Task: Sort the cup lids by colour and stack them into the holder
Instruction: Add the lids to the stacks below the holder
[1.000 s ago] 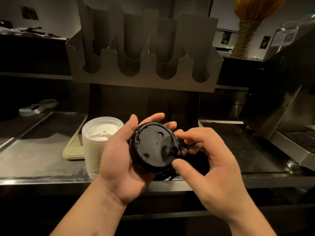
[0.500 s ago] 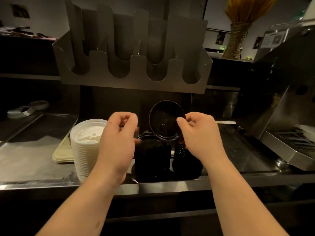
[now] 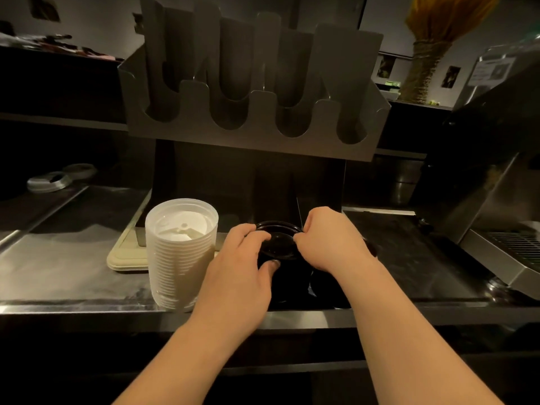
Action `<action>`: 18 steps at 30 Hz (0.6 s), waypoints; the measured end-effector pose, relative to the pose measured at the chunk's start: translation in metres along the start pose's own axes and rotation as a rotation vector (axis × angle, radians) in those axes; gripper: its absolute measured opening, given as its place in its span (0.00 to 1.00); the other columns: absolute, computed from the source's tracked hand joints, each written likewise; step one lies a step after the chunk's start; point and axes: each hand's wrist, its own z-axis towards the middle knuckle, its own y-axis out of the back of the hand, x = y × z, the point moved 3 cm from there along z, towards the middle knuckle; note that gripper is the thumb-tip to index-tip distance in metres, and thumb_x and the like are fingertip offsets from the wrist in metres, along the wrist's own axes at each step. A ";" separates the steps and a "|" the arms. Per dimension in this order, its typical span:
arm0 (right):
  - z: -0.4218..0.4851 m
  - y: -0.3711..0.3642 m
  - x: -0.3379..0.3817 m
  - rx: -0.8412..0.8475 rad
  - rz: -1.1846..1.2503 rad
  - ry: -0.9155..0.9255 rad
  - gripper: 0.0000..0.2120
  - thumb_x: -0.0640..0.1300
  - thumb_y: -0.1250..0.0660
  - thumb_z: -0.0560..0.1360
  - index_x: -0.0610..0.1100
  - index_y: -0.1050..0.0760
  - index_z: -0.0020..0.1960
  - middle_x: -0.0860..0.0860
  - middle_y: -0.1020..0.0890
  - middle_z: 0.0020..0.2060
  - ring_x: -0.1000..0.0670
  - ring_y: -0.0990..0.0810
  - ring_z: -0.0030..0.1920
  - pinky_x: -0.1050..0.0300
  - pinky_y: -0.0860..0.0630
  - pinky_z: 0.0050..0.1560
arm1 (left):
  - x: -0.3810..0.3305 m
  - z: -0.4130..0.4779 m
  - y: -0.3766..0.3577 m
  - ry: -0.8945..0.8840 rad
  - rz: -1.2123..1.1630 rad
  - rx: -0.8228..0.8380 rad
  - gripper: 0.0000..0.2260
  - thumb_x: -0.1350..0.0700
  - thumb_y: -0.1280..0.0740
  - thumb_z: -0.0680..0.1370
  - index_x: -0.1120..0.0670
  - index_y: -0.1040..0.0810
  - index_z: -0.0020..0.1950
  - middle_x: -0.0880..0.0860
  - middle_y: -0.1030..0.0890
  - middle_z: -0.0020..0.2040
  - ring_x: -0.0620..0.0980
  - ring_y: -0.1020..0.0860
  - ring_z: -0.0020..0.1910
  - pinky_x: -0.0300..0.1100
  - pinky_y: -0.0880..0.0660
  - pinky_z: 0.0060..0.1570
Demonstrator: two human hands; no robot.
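Black and glossy, a round plastic lid (image 3: pixel 279 244) is sitting on top of a dark stack of black lids (image 3: pixel 287 283) at the near edge of the brushed steel counter (image 3: pixel 58 267), in the middle of the scene, and both hands are closing on it. The left hand (image 3: pixel 238 268) is curling over the lid's left side, its fingers lying across the top and its thumb pressing the near rim, so it is gripping the lid. The right hand (image 3: pixel 328 241) is bunching into a narrow pinch, its fingertips nipping the lid's right rim. Whether the lid is resting fully on the stack or lifting slightly off it is too dark to tell. A tall stack of white plastic lids in a clear sleeve (image 3: pixel 181 252) is standing upright just to the left of the left hand, and a flat beige tray (image 3: pixel 125 260) is lying behind it, on its far left. A grey metal holder with four U-shaped slots (image 3: pixel 251 135) is hanging above the far side of the counter, well apart from the hands. A steel machine with a slotted drip grid (image 3: pixel 511 247) is occupying the right, and two metal rings (image 3: pixel 49 181) are lying at the far left.
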 end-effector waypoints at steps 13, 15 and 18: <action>-0.011 -0.008 0.011 -0.132 -0.310 0.036 0.04 0.48 0.34 0.79 0.51 0.27 0.53 0.51 0.20 0.42 0.50 0.21 0.40 0.55 0.27 0.40 | 0.001 -0.007 -0.002 -0.028 0.181 0.163 0.29 0.39 0.43 0.83 0.47 0.46 0.81 0.45 0.53 0.83 0.46 0.32 0.74 0.40 0.31 0.68; -0.012 -0.009 0.010 -0.142 -0.297 0.017 0.04 0.50 0.36 0.79 0.51 0.26 0.53 0.52 0.21 0.41 0.51 0.22 0.39 0.55 0.27 0.39 | 0.003 -0.008 -0.005 -0.031 0.189 0.186 0.32 0.41 0.41 0.83 0.47 0.51 0.82 0.44 0.57 0.83 0.47 0.33 0.74 0.40 0.32 0.68; -0.014 -0.007 0.005 -0.206 -0.296 -0.004 0.12 0.57 0.39 0.81 0.51 0.24 0.52 0.53 0.21 0.38 0.54 0.24 0.34 0.58 0.32 0.32 | 0.004 -0.007 -0.001 -0.051 0.166 0.175 0.33 0.43 0.39 0.82 0.45 0.53 0.82 0.43 0.56 0.83 0.47 0.39 0.78 0.41 0.38 0.72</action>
